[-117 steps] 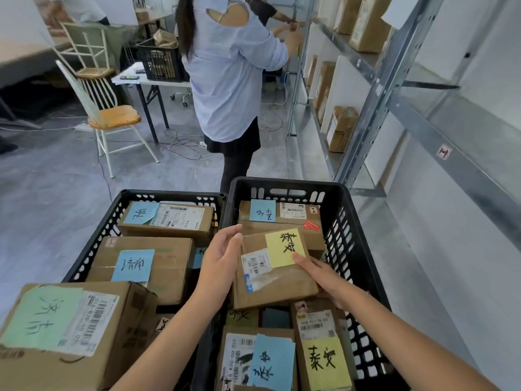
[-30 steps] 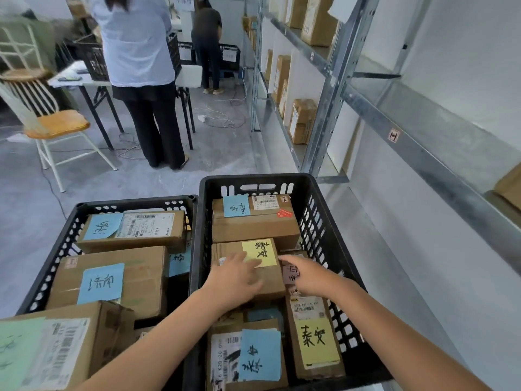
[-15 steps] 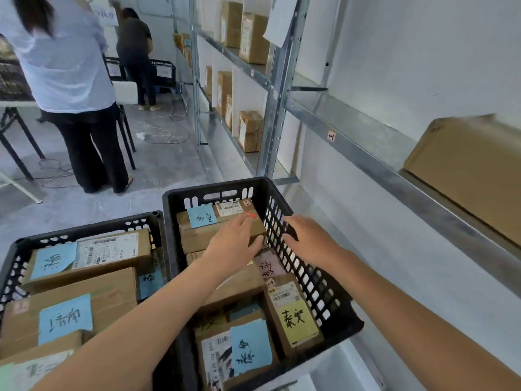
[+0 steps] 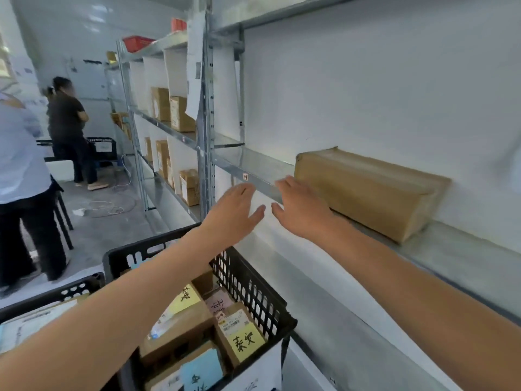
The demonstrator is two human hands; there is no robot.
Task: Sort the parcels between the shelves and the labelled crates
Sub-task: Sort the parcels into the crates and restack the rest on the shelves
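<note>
A long brown cardboard parcel [image 4: 369, 190] lies on the metal shelf [image 4: 462, 249] at my right. My right hand [image 4: 301, 207] is raised with fingers straight, its fingertips near the parcel's left end; contact is unclear. My left hand [image 4: 234, 210] hovers beside it, fingers straight, holding nothing. Below my arms a black crate [image 4: 253, 280] holds several parcels with yellow, pink and blue labels, among them a yellow-labelled parcel [image 4: 242, 342].
A second black crate [image 4: 70, 289] with parcels sits at the lower left. Shelf uprights [image 4: 205, 131] and more boxes [image 4: 180, 114] run down the aisle. Two people stand at the left, one in a light shirt [image 4: 19, 170], one in dark clothes [image 4: 67, 122].
Both hands left the parcels in the right crate and rose toward the shelf. My view swung up and right, bringing the long shelf parcel close.
</note>
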